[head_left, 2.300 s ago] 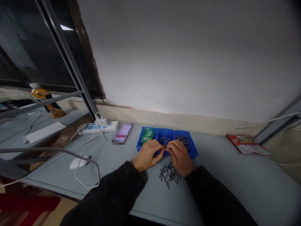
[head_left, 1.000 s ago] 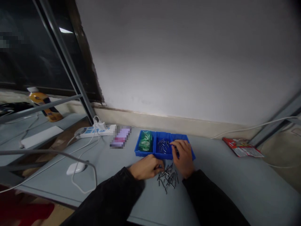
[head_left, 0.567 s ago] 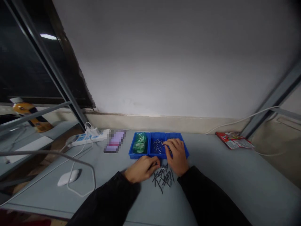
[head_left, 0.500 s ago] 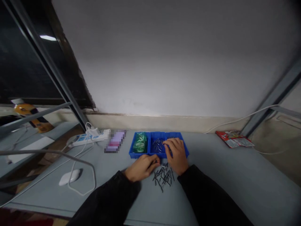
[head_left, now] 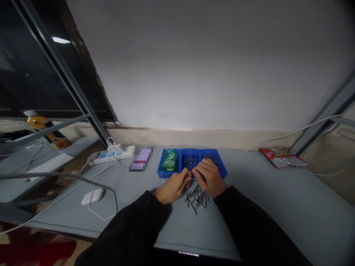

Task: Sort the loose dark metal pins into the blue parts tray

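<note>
My left hand (head_left: 175, 185) and my right hand (head_left: 210, 178) come close together at the front edge of the blue bins. Both have their fingers pinched; whatever lies between them is too small to make out. Below them on the table is a loose pile of thin dark rods with metal parts (head_left: 197, 197). Small shiny metal pins lie in the middle blue bin (head_left: 190, 152). Green plastic packets (head_left: 169, 160) fill the left bin. The right blue bin (head_left: 219, 157), partly hidden by my right hand, holds dark rod-like pieces.
Left of the bins are a blurred-out phone (head_left: 141, 159), a white power strip (head_left: 112, 154) with cables and a white mouse-like object (head_left: 92, 196). A red packet (head_left: 281, 157) lies at the far right by a metal post. A wall stands behind the grey table (head_left: 249, 195).
My right hand has drawn back from over the bins toward my left hand, uncovering dark pieces in the right bin. The whole view has shifted slightly.
</note>
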`<state>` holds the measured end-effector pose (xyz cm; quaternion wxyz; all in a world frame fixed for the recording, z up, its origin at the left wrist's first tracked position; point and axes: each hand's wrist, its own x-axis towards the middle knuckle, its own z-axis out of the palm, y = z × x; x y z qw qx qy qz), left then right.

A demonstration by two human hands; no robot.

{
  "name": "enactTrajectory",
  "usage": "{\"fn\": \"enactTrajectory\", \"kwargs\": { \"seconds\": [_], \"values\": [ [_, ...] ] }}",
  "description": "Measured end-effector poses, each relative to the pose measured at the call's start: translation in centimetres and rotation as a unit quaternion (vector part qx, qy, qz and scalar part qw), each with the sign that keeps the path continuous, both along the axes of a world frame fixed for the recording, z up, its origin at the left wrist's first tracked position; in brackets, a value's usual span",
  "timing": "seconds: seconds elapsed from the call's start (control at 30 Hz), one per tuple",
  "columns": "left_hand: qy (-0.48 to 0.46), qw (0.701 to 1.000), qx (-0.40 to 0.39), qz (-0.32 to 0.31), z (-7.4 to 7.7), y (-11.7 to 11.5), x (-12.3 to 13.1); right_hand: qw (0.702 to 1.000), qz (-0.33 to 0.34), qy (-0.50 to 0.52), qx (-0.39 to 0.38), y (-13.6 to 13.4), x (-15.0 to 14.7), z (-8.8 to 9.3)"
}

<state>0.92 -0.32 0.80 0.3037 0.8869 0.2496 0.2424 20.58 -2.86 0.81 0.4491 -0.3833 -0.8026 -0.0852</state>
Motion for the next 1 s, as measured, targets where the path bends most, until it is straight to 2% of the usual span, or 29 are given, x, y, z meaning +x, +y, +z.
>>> {"fn": "enactTrajectory", "kwargs": {
  "seconds": [0.23, 0.43, 0.63, 1.0],
  "values": [
    [-0.069, 0.997, 0.003, 0.023, -0.41, -0.03, 0.15, 0.999, -0.015, -0.022, 0.029, 0.42, -0.11, -0.42],
    [-0.087, 0.995, 0.002, 0.040, -0.77, -0.02, 0.44, 0.999, -0.016, -0.016, 0.036, 0.56, 0.10, -0.40],
    [-0.083, 0.995, 0.005, 0.049, -0.96, 0.01, 0.52, 1.000, -0.013, -0.018, 0.020, 0.63, 0.28, -0.73],
    [-0.044, 0.998, 0.019, 0.042, -0.46, -0.28, 0.65, 1.000, -0.013, -0.002, -0.004, 0.61, 0.53, -0.78]
  ]
}}
